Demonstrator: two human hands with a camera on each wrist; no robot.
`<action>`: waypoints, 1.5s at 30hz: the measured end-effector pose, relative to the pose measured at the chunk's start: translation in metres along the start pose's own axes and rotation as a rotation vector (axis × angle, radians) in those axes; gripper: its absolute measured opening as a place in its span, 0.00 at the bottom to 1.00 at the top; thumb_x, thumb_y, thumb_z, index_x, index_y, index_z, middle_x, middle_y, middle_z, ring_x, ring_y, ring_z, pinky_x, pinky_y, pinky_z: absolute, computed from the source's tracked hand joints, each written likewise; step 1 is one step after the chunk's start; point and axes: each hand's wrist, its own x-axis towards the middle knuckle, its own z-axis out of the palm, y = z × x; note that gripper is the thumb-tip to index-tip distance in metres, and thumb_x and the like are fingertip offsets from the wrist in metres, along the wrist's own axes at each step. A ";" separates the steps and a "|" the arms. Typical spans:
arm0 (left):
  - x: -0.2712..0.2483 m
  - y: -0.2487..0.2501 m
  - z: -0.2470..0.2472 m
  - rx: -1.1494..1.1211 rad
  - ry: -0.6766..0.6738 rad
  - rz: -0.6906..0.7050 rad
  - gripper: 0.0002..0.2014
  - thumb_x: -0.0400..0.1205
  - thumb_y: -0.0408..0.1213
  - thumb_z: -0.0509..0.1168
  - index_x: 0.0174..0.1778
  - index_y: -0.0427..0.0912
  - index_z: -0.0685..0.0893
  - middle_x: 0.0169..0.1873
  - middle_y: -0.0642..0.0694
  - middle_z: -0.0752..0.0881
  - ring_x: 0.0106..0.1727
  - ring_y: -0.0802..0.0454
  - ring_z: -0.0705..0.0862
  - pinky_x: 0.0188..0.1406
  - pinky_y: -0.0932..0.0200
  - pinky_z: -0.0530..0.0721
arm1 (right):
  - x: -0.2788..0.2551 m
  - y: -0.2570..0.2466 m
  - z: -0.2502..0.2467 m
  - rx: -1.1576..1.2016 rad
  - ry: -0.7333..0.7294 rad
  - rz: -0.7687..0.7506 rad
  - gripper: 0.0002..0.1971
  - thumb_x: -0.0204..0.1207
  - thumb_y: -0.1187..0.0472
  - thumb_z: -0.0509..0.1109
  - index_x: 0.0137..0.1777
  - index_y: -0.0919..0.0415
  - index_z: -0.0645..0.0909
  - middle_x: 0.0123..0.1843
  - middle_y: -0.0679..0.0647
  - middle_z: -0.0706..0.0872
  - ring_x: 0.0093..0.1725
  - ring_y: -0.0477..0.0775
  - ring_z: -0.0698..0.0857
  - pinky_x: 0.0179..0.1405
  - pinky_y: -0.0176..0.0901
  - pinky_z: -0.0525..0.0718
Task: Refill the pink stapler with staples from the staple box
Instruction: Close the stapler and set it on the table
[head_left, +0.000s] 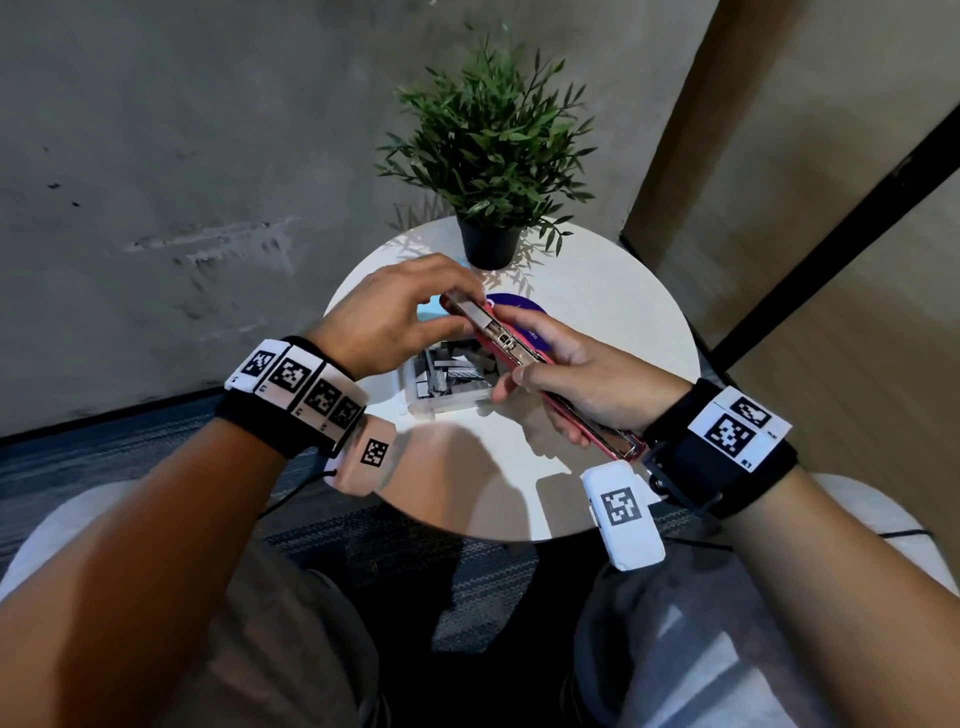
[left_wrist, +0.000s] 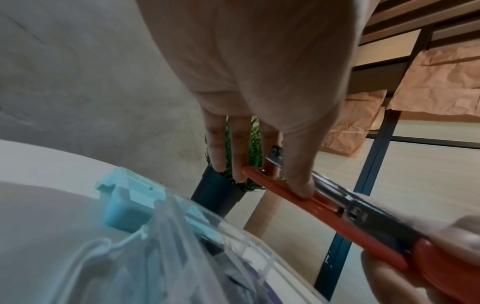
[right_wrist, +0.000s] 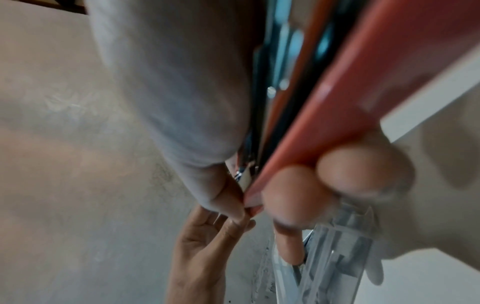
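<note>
The right hand is gripping the stapler around its rear half, fingers curled under the pink body, thumb lying along the top. The left hand is pinching the front tip between thumb and fingertips. The stapler is being held in the air, directly above the staple box. It is likely rigid and light, smooth plastic over metal (the hinged parts may pinch); holding by the body sides looks safest. Beneath the fingers, the open clear box is sitting on a round white table. Beyond the fingertips, a potted plant is standing before a grey wall.
</note>
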 end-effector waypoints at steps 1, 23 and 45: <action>0.000 0.000 -0.002 0.001 -0.006 0.003 0.16 0.78 0.45 0.73 0.60 0.46 0.87 0.57 0.49 0.87 0.55 0.51 0.85 0.58 0.47 0.82 | 0.000 0.001 -0.001 -0.004 -0.008 0.000 0.34 0.85 0.68 0.62 0.85 0.40 0.57 0.53 0.57 0.92 0.17 0.53 0.77 0.15 0.38 0.76; -0.001 0.023 0.025 -0.022 0.064 -0.127 0.21 0.81 0.55 0.66 0.69 0.52 0.83 0.61 0.53 0.87 0.59 0.51 0.85 0.57 0.45 0.83 | -0.011 -0.008 -0.036 -0.299 0.345 -0.348 0.18 0.78 0.57 0.76 0.67 0.48 0.80 0.65 0.44 0.86 0.66 0.46 0.84 0.67 0.46 0.81; 0.008 0.042 0.026 -1.349 0.163 -0.468 0.24 0.81 0.25 0.66 0.75 0.32 0.75 0.59 0.27 0.84 0.55 0.43 0.88 0.63 0.54 0.86 | -0.005 -0.013 -0.007 -0.643 0.569 -0.318 0.44 0.70 0.46 0.82 0.82 0.52 0.65 0.68 0.48 0.84 0.57 0.41 0.85 0.56 0.26 0.77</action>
